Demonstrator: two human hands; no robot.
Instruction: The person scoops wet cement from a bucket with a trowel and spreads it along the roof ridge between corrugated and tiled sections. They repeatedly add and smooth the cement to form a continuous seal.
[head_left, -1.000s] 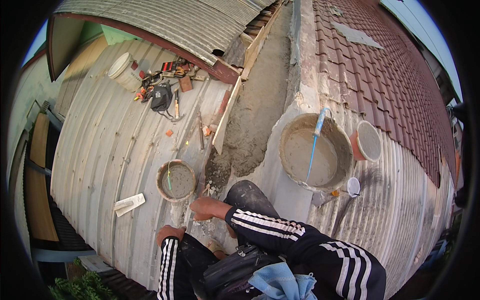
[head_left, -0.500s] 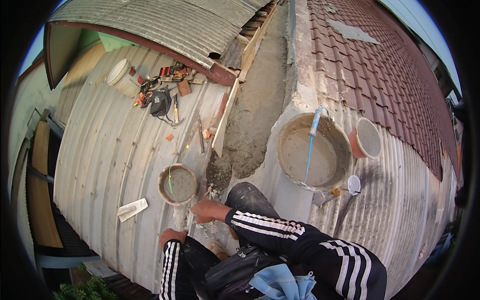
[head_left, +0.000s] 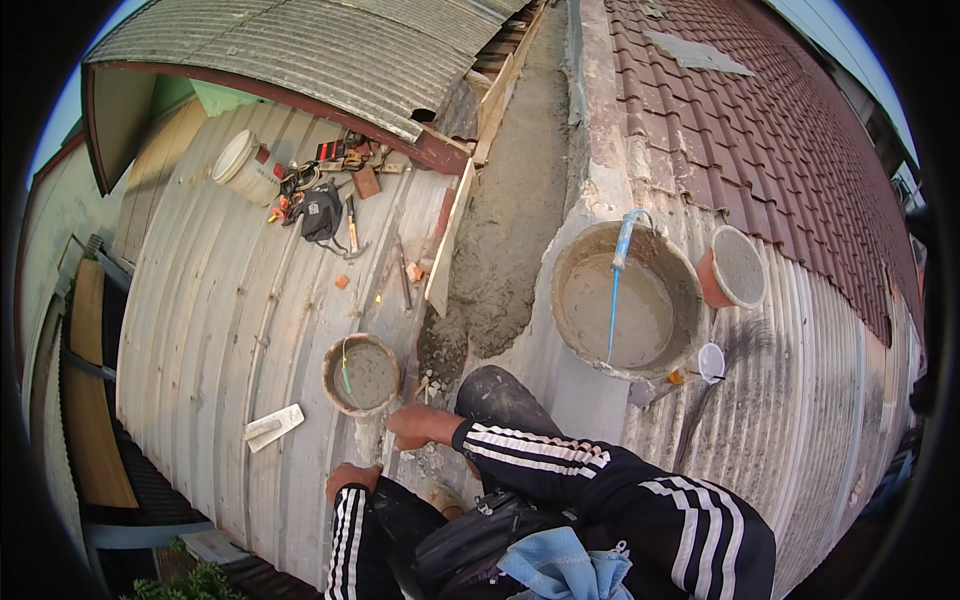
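My left hand (head_left: 352, 481) rests at my bent left knee, its fingers mostly hidden from above. Just beyond it, my right hand (head_left: 412, 427) hangs low over grey rubble (head_left: 428, 462) with its fingers curled in; whatever they may hold is hidden. A small round bucket of wet mortar (head_left: 362, 374) stands close beyond the right hand, with a thin green-and-yellow handle across it. To the left lies a mortar-smeared trowel or float (head_left: 273, 427) on the metal roof. Ahead, a channel of wet mortar (head_left: 505, 240) runs away between a board (head_left: 452, 235) and a wall edge.
A large tub of mortar (head_left: 625, 300) with a blue-gripped handle stands right, beside a red bucket (head_left: 735, 270) and a white cup (head_left: 710, 362). A hammer (head_left: 352, 225), black pouch (head_left: 321, 212) and white pail (head_left: 243, 170) lie far left. Tiled roofing (head_left: 740, 130) slopes at right.
The view has turned slightly, so the small bucket and the trowel or float appear a little further right and lower. My hands keep nearly the same pose.
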